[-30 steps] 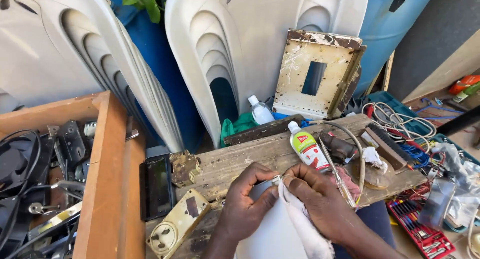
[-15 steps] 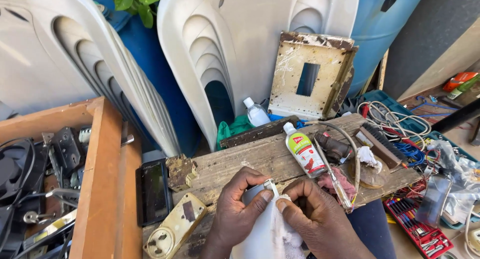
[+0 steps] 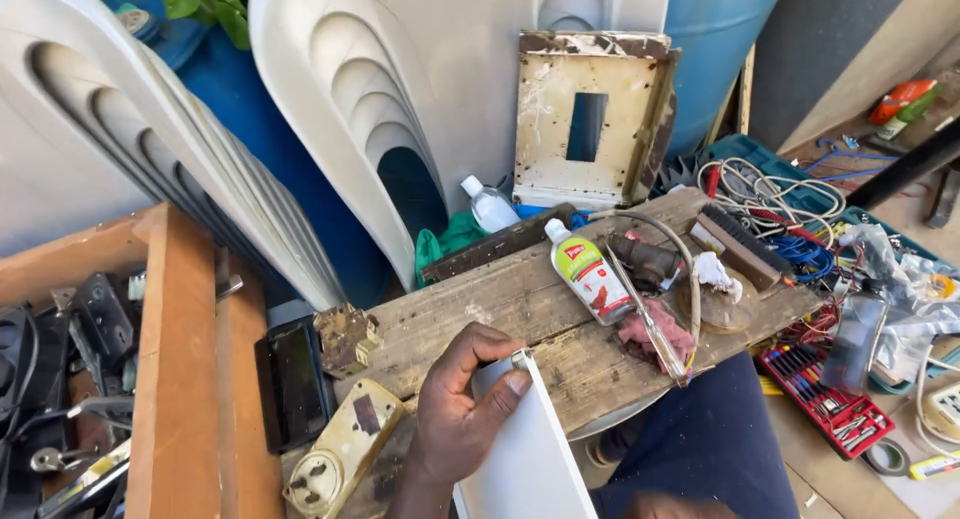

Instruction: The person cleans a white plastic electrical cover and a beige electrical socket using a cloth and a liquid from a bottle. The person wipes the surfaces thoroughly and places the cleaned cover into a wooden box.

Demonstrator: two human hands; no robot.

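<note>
My left hand [image 3: 462, 419] grips the top corner of a flat white panel [image 3: 530, 459], thumb on its front face and fingers curled behind the edge. The panel stands tilted over the near edge of a worn wooden board [image 3: 520, 299] across my lap. Only a sliver of my right hand [image 3: 640, 506] shows at the bottom edge, beside my blue trouser leg, and its fingers are hidden. On the board lie a white bottle with a green label [image 3: 588, 273], a pink rag [image 3: 640, 331] and a dark brush [image 3: 740, 245].
A dark phone [image 3: 292, 383] and a beige socket plate [image 3: 345, 459] lie left of the hand. A wooden box of metal parts [image 3: 170, 359] stands at the left. White plastic chairs [image 3: 330, 129], a cream metal box [image 3: 590, 119], cables [image 3: 770, 194] and a red bit tray [image 3: 825, 399] surround the board.
Both hands were working a white cloth over the panel. Now the cloth is gone from view, the right hand has dropped to the bottom edge, and the left hand alone holds the panel.
</note>
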